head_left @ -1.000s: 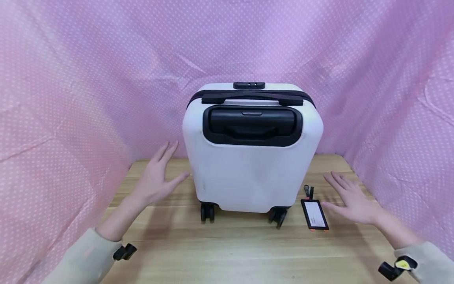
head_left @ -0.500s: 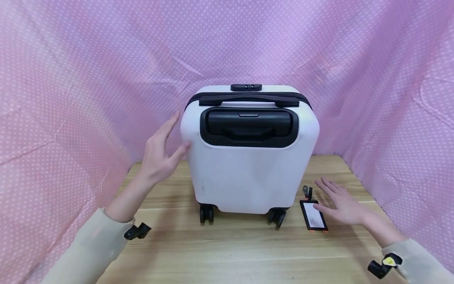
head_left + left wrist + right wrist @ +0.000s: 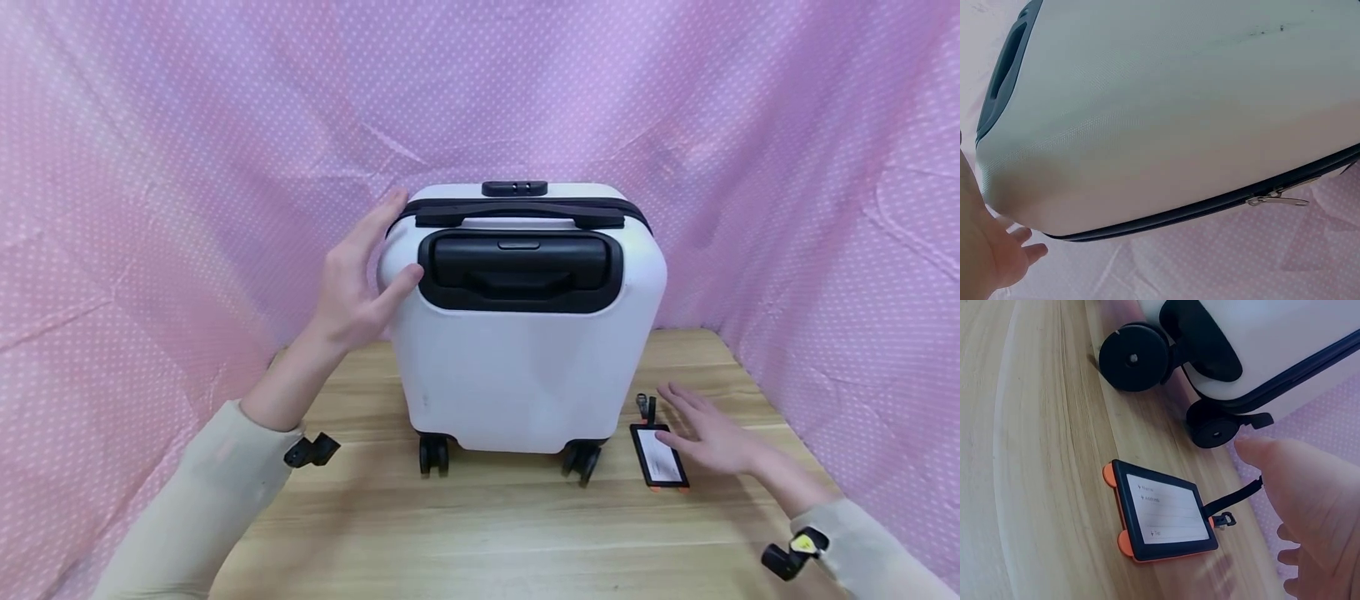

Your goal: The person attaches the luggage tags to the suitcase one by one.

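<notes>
A white hard-shell suitcase (image 3: pixel 517 375) with a black recessed pull handle (image 3: pixel 519 271) stands upright on its wheels. My left hand (image 3: pixel 352 283) is at its upper left corner, thumb over the front face and fingers reaching along the side, fairly straight. In the left wrist view, that hand (image 3: pixel 991 256) lies right at the rounded corner. A luggage tag (image 3: pixel 661 458), black with orange corners and a white card, lies flat right of the suitcase. Over it hovers my right hand (image 3: pixel 712 437), fingers spread, holding nothing; the right wrist view shows the tag's strap (image 3: pixel 1232 500) near the thumb.
The wooden tabletop (image 3: pixel 465 542) spreads under everything. Pink dotted cloth (image 3: pixel 180 208) hangs behind and on both sides. Black caster wheels (image 3: pixel 433 454) stick out below the suitcase. Zipper pulls (image 3: pixel 1279 200) hang from its seam in the left wrist view.
My left hand has risen from beside the suitcase to its upper left corner. My right hand has shifted left over the luggage tag. The suitcase sits slightly further left in view.
</notes>
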{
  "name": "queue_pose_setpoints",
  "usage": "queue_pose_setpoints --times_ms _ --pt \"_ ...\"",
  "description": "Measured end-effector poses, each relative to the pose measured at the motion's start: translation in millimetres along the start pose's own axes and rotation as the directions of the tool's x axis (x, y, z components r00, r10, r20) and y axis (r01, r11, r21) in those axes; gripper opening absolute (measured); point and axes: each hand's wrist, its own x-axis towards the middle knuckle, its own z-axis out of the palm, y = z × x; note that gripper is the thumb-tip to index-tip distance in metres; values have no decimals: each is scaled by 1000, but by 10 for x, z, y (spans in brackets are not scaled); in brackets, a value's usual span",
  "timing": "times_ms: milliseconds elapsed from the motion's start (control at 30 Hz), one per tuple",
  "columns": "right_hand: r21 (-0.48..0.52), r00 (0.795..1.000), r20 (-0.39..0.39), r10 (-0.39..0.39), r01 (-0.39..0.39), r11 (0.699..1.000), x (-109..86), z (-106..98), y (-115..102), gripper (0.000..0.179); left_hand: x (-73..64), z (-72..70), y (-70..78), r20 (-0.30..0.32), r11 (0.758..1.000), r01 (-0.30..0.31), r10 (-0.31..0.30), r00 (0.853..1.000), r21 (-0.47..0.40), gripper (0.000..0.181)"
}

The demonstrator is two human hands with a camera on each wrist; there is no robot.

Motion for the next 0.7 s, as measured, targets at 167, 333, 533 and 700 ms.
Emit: queue_pose_setpoints --times_ms 167,333,533,700 --pt "6 1000 4 7 -7 1000 23 64 45 76 47 54 12 22 1000 3 -3 1000 5 69" --pt "0 1000 23 11 -11 1000 64 127 92 75 99 78 7 41 1000 -20 21 999 -20 64" --pt "-6 999 -6 -42 42 999 97 224 155 70 129 103 -10 75 999 -27 30 997 -39 59" --pt "10 998 -22 -64 64 998 120 300 191 65 125 126 -34 93 999 -7 11 996 -52 58"
